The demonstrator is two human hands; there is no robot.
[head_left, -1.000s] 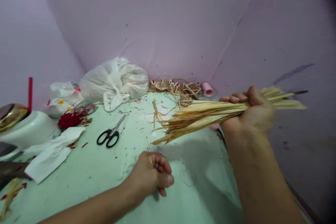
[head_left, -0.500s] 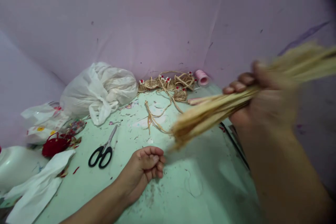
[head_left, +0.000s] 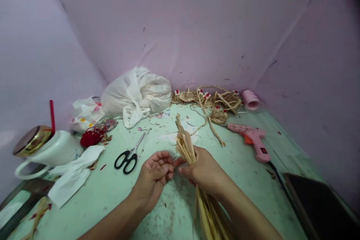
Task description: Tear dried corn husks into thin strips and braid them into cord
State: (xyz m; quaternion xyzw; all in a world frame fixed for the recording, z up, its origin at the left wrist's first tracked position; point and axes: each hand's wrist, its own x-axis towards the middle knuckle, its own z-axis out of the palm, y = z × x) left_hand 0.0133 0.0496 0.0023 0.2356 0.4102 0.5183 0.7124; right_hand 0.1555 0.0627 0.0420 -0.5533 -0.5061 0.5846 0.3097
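Husks [head_left: 185, 146], all dry and bundled, are clamped in the right hand [head_left: 206, 170] over the green surface [head_left: 118, 195]. The left hand [head_left: 154, 176] is held just beside it, thumb and fingers curled together, with scissors [head_left: 131, 152] parked farther left.

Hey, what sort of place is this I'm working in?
Probably a craft workspace: a pink glue gun and black-handled scissors lie on the green tabletop, and your right hand holds a bundle of dry, straw-coloured strips.
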